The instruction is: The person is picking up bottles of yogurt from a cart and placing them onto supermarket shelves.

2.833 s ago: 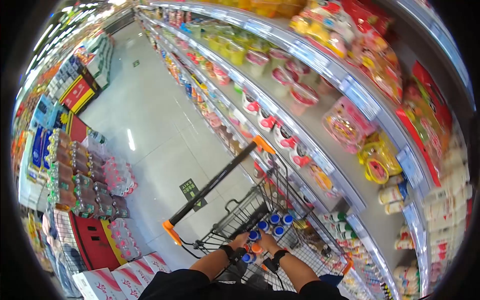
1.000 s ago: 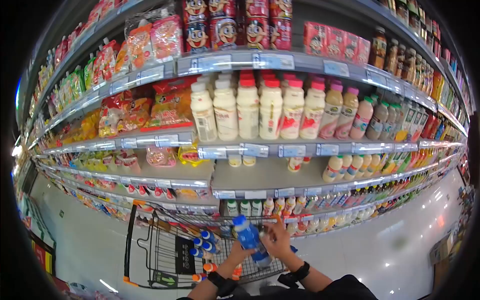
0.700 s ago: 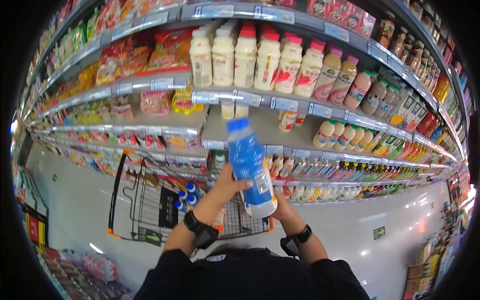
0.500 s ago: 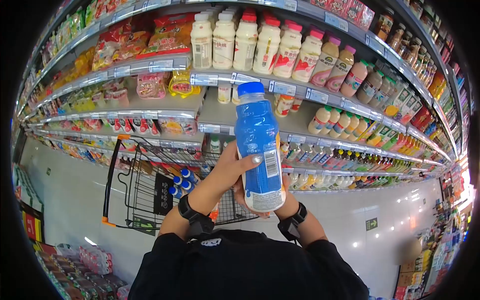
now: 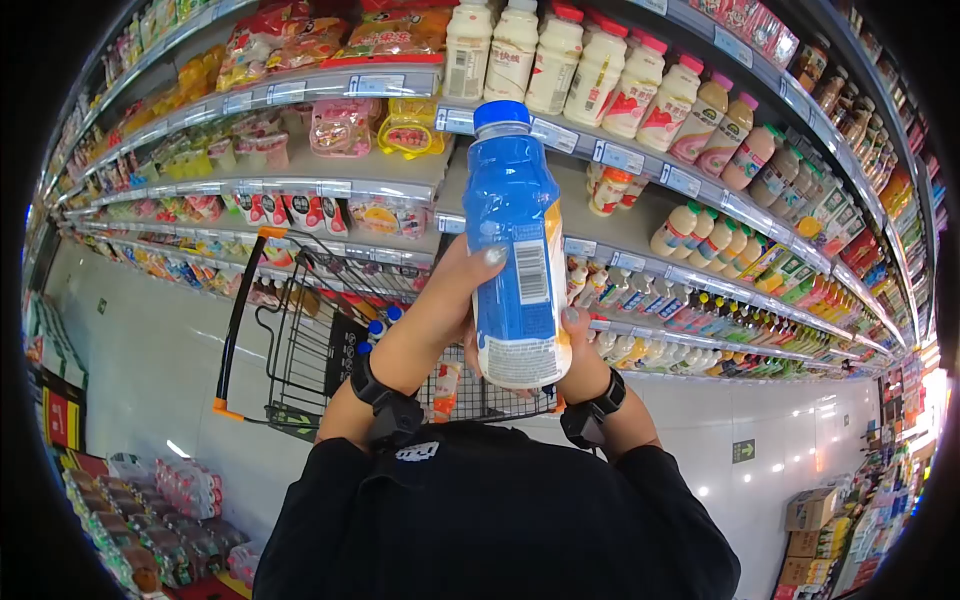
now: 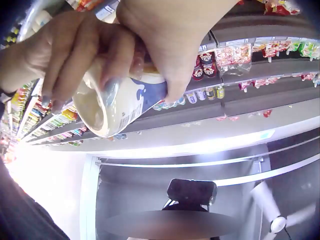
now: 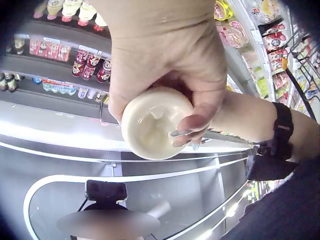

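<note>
A blue-capped drink bottle (image 5: 515,215) stands nearly upright before the chest in the head view, its blue label and barcode facing me. My left hand (image 5: 458,285) grips its left side, with the thumb lying over the label. My right hand (image 5: 582,352) holds it low on the right side, its fingers partly hidden behind the bottle. The left wrist view shows the bottle's pale base (image 6: 95,107) between both hands. In the right wrist view, that round base (image 7: 156,125) faces the camera, and fingers curl about it.
A wire shopping cart (image 5: 300,340) stands at the left beyond the arms, with several blue-capped bottles (image 5: 378,326) and an orange-and-white item (image 5: 446,390) inside. Shelves with white bottles (image 5: 555,65) and bagged sweets (image 5: 390,35) rise ahead. Bottle packs (image 5: 150,535) lie at lower left.
My hands were low in the cart among bottles; since then they have lifted the blue-labelled bottle up before the chest and turned its barcode toward me. The view swung to face the shelves.
</note>
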`<control>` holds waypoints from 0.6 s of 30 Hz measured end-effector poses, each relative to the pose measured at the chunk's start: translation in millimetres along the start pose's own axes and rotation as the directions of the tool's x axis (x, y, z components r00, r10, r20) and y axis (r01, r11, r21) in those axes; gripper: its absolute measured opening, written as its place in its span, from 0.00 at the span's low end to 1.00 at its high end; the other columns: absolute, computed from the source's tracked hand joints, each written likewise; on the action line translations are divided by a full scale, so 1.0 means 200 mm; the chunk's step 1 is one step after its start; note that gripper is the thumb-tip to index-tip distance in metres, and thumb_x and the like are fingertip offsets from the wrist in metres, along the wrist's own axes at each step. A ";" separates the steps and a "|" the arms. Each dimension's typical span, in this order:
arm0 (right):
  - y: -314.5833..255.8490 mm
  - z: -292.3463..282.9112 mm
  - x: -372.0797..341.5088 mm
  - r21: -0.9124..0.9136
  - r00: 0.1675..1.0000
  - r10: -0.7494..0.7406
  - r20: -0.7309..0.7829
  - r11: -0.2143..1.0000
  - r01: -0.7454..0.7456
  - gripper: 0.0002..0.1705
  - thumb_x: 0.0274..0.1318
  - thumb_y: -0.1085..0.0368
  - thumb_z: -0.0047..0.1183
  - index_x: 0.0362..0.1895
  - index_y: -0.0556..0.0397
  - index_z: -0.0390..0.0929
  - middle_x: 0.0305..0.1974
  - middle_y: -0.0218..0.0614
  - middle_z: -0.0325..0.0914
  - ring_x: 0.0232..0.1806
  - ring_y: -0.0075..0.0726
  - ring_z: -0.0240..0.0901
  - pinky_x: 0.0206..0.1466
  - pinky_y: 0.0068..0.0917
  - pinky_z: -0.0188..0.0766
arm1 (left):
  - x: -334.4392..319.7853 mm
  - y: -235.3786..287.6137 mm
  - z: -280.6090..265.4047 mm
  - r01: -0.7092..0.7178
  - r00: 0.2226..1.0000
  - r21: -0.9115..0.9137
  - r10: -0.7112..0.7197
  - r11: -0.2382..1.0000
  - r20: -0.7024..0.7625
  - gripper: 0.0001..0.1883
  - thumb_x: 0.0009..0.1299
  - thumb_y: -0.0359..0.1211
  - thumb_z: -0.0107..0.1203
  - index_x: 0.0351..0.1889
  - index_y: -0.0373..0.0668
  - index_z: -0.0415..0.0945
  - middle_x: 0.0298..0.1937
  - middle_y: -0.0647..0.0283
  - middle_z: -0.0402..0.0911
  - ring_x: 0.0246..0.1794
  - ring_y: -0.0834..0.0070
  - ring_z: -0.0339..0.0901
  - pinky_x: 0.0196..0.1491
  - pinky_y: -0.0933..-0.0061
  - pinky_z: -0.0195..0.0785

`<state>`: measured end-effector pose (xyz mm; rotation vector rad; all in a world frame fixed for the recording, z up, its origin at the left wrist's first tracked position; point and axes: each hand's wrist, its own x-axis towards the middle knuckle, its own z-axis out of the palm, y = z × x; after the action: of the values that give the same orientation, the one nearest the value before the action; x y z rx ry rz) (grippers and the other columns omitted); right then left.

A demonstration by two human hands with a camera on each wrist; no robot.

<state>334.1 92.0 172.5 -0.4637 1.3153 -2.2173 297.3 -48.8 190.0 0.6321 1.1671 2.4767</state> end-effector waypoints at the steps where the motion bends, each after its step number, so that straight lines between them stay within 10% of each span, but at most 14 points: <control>1: 0.00 0.01 0.01 -0.030 1.000 -0.007 -0.007 1.000 0.007 0.58 0.31 0.22 0.43 0.51 0.63 0.65 0.40 0.53 0.73 0.34 0.48 0.75 0.34 0.34 0.73 | 0.00 0.00 -0.02 -0.018 1.000 -0.001 0.018 1.000 0.018 0.33 0.58 0.47 0.56 0.57 0.37 0.60 0.49 0.58 0.71 0.48 0.73 0.72 0.49 0.71 0.67; 12: 0.20 -0.25 0.21 0.371 0.931 -0.071 0.358 0.926 -0.072 0.48 0.35 0.45 0.61 0.58 0.61 0.60 0.52 0.50 0.69 0.51 0.47 0.70 0.54 0.41 0.67 | 0.03 0.03 -0.18 0.065 0.997 0.023 -0.066 0.998 0.035 0.37 0.56 0.48 0.58 0.58 0.38 0.59 0.51 0.59 0.71 0.51 0.72 0.70 0.52 0.71 0.64; 18: 0.15 -0.24 0.10 0.155 0.996 -0.015 0.087 0.988 0.001 0.48 0.38 0.41 0.59 0.58 0.60 0.60 0.51 0.47 0.70 0.50 0.42 0.71 0.54 0.37 0.67 | 0.11 -0.04 -0.28 0.119 0.984 0.244 -0.147 0.962 0.100 0.32 0.60 0.43 0.56 0.59 0.37 0.60 0.52 0.59 0.70 0.52 0.73 0.68 0.54 0.71 0.61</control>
<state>300.4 102.6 123.5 -0.5029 1.0879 -2.2582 251.3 -70.1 158.1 0.7271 1.4227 2.1762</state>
